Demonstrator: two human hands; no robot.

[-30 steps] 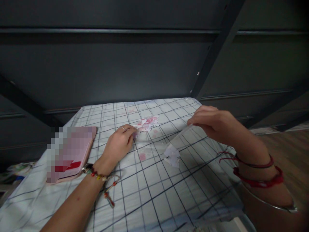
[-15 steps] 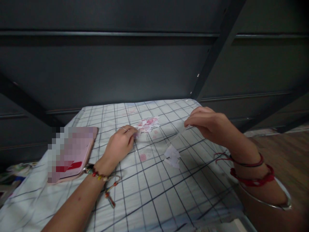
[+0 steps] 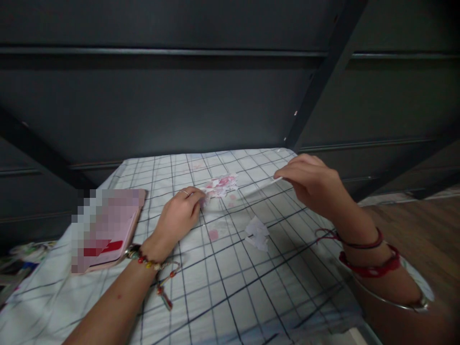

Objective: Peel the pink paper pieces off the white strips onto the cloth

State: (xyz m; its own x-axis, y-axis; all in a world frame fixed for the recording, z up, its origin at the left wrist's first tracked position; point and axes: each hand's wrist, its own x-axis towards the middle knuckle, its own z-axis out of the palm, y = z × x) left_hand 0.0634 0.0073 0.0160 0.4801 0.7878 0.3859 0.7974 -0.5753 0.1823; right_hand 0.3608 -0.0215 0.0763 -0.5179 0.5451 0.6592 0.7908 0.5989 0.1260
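Observation:
Fingers of my right hand (image 3: 311, 184) are closed in a pinch on the edge of a thin, see-through film (image 3: 260, 188), raised above the cloth at the right. The film runs leftward toward my left hand (image 3: 181, 211), where it blurs against the checked cloth. My left hand rests low with its fingers pinched together at the film's left side; its exact hold is partly hidden. Just beyond those fingers lies a small heap of pink-and-white paper scraps (image 3: 224, 184). Nearer me, between the hands, are pale white scraps (image 3: 257, 233).
A white cloth with dark grid lines (image 3: 215, 287) covers the surface. At the left lies a pink-edged phone or tablet (image 3: 118, 225), partly pixelated. A dark panelled wall (image 3: 179, 105) rises behind. A pale-edged object (image 3: 354, 335) shows at the bottom right.
My right hand has lifted slightly, and the film's edge is now higher and flatter. My left hand stays nearly in place.

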